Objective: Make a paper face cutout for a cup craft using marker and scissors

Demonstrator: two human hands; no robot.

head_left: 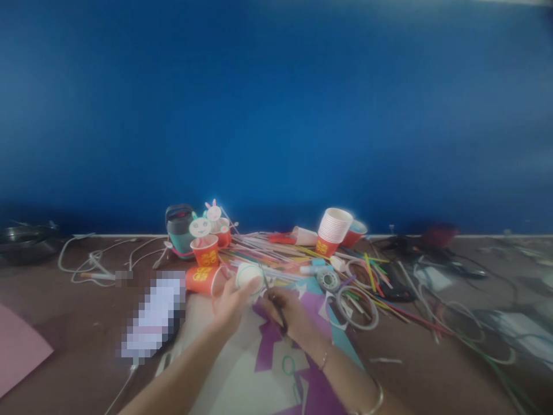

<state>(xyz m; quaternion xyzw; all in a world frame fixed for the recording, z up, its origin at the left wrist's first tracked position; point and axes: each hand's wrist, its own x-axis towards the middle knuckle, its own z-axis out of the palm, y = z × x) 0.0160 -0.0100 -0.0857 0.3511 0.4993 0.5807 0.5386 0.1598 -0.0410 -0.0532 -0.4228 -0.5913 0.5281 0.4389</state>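
Note:
My left hand [233,302] is closed on a small white cup [249,276] with a thin green line near its rim. Just right of it, my right hand [283,311] grips a slim dark pen-like tool [279,308], its upper end close to the cup. Under both hands lie a pale sheet [224,369] and cut purple paper [319,386]. A red paper cup [203,280] rests on its side by my left hand. Behind it stands a red cup [204,252] with a white rabbit face [200,226] above it.
Stacked paper cups [334,227] stand behind many colored sticks [268,251]. A tape roll [328,279] and a clear ring [360,308] lie right. To the left are a blurred-out phone [153,317], white cables [97,259], pink paper [19,346] and a teal container [180,233].

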